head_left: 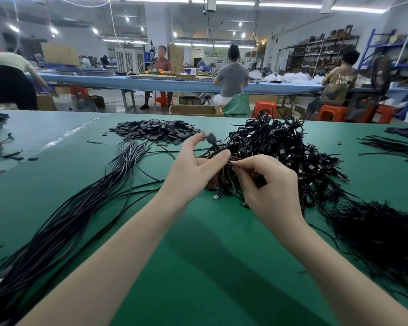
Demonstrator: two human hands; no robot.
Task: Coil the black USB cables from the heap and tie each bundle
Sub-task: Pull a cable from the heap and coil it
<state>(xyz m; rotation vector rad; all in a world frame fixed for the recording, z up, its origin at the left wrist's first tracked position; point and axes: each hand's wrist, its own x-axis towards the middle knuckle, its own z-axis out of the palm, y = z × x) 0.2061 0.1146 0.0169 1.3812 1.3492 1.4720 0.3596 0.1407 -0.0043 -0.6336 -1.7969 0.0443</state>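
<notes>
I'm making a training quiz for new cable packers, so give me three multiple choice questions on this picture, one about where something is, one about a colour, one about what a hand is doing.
1. Where do the long uncoiled cables lie?
A. on the left of the table
B. on the orange stools
C. in a cardboard box

2. What colour is the table mat?
A. red
B. green
C. white

3. What is the right hand doing?
A. lying flat on the mat
B. hanging off the table edge
C. pinching a thin tie at the coiled bundle

Answers:
1. A, they stretch from the near left corner towards the middle.
2. B, the bare mat between the forearms is green.
3. C, its thumb and forefinger meet on the tie, opposite the left hand, in front of the heap of tied bundles.
</notes>
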